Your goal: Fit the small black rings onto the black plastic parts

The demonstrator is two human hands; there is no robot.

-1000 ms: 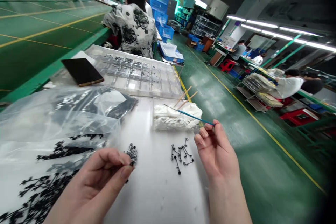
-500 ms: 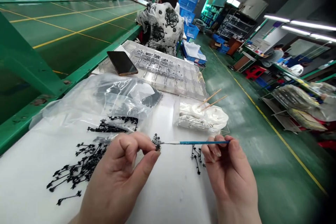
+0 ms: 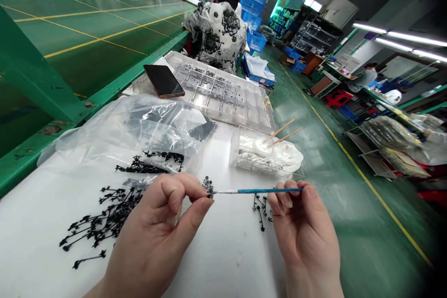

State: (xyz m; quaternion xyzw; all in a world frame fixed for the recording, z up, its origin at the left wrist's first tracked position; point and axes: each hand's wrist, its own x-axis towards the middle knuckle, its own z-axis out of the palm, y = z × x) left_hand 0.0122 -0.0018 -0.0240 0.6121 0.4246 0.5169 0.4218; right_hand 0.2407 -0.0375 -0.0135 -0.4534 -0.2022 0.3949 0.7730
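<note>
Blue brush (image 3: 268,191) clamped in right fingers (image 3: 291,191); left fingers (image 3: 186,186) pinch black rings (image 3: 208,185).

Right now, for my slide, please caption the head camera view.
Left hand holds small black rings to a blue stick in the right hand.

Since a second ago, the right hand (image 3: 303,237) has swung the blue-handled brush (image 3: 268,191) from a slant to nearly level, its pale tip now meeting the small black ring-shaped parts (image 3: 208,186) pinched in the left hand (image 3: 153,228). The hands have closed toward each other, and the head view has turned left.
</note>
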